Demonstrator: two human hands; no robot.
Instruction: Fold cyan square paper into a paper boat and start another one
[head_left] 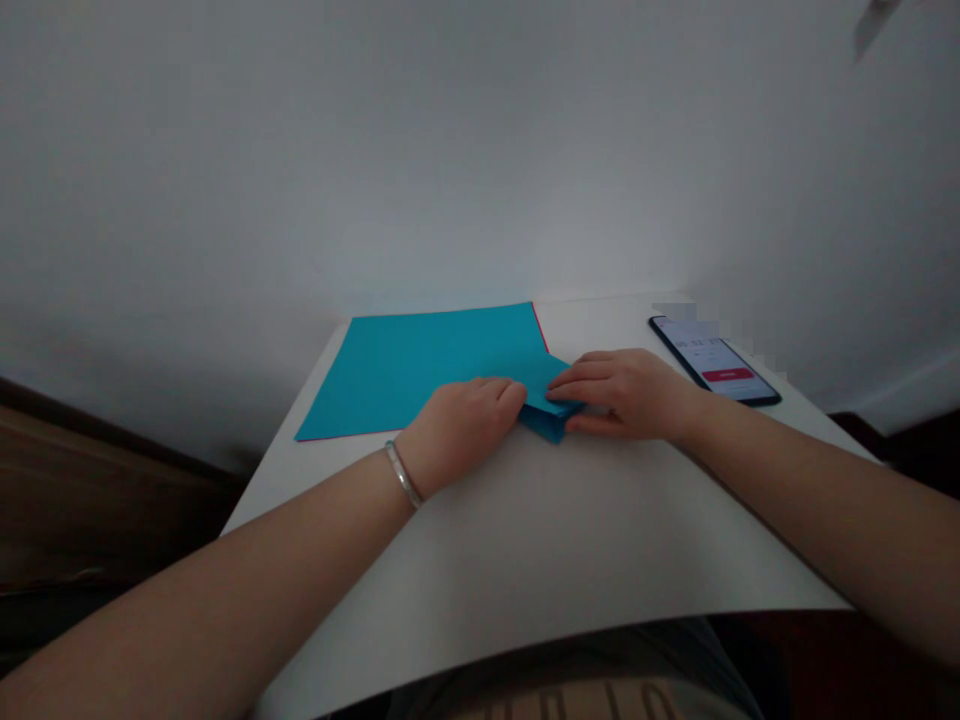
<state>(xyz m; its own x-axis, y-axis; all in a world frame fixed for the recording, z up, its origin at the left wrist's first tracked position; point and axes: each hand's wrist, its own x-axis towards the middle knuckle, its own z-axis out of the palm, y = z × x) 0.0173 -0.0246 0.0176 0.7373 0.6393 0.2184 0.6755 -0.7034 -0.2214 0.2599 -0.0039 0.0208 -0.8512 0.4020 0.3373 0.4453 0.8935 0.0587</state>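
Note:
A small folded piece of blue paper (pixel 553 385) lies between my hands, its near flap lifted a little off the table. My left hand (pixel 474 415) is closed on its left end, with the fingertips hidden behind the knuckles. At the right end, my right hand (pixel 626 392) pinches the fold, fingers on top and thumb at the lower edge. Behind and to the left, a large blue sheet (pixel 420 360) lies flat, partly covered by my left hand. A thin red edge shows along its right and front sides.
A phone (pixel 712 360) with a lit timer screen lies on the right of the white table (pixel 585 540). The wall (pixel 480 160) stands right behind the table. Brown wooden furniture (pixel 97 490) is at the left, below the tabletop.

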